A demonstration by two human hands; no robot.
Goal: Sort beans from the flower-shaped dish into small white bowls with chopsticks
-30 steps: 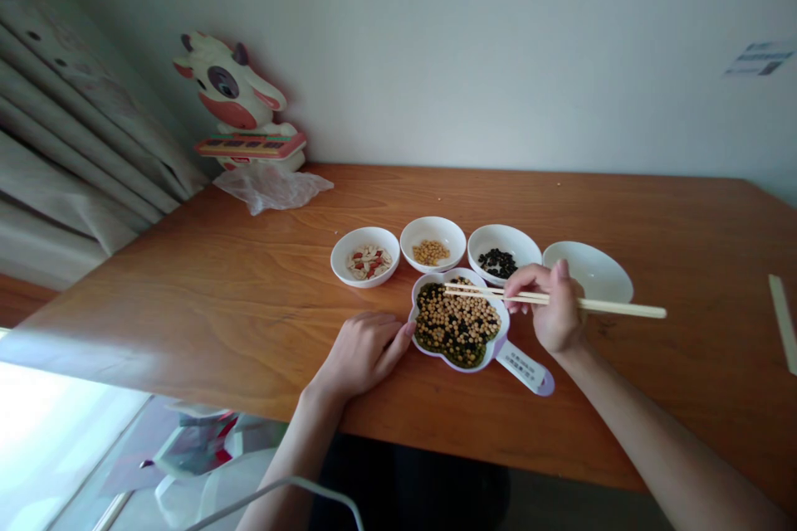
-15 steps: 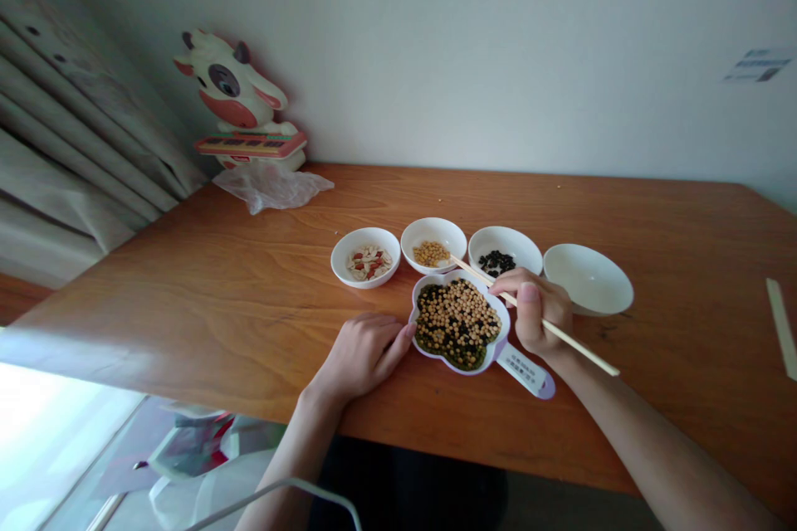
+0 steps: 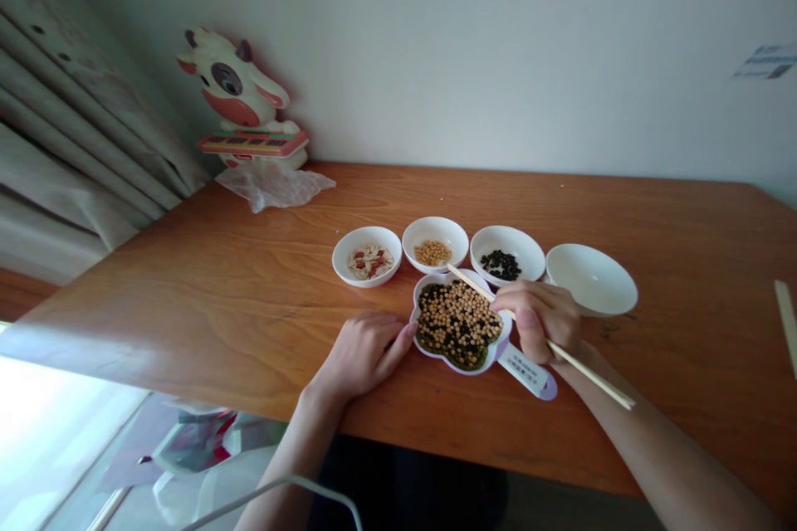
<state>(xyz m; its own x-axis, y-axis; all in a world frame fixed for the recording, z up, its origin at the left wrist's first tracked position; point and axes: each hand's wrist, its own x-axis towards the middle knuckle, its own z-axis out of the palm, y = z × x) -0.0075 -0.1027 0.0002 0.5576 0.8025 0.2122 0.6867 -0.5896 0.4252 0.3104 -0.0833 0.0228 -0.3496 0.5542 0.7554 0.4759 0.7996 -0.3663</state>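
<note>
My right hand (image 3: pixel 540 317) is closed around a pair of wooden chopsticks (image 3: pixel 591 375). Their tips are between the front rim of the bowl of yellow beans (image 3: pixel 434 252) and a flower-shaped white-and-purple scoop (image 3: pixel 529 375). Inside the scoop lies a mix of yellow and black beans (image 3: pixel 457 317) with small green ones. My left hand (image 3: pixel 369 353) rests on the table with fingers stretched out, its thumb touching the scoop's left rim. I cannot make out a bean between the chopstick tips.
White bowls stand in a row: one with pale and reddish seeds (image 3: pixel 369 262), one with black beans (image 3: pixel 501 264), and an empty bowl (image 3: pixel 593 278). At the back left are a cow toy (image 3: pixel 240 99) and a plastic bag (image 3: pixel 274 187). A light wooden strip (image 3: pixel 787 319) lies far right.
The chopstick tips have shifted slightly left and down from the yellow-bean bowl's rim. Their rear ends have dropped to the right, with my right hand moving slightly right. My left hand stays put.
</note>
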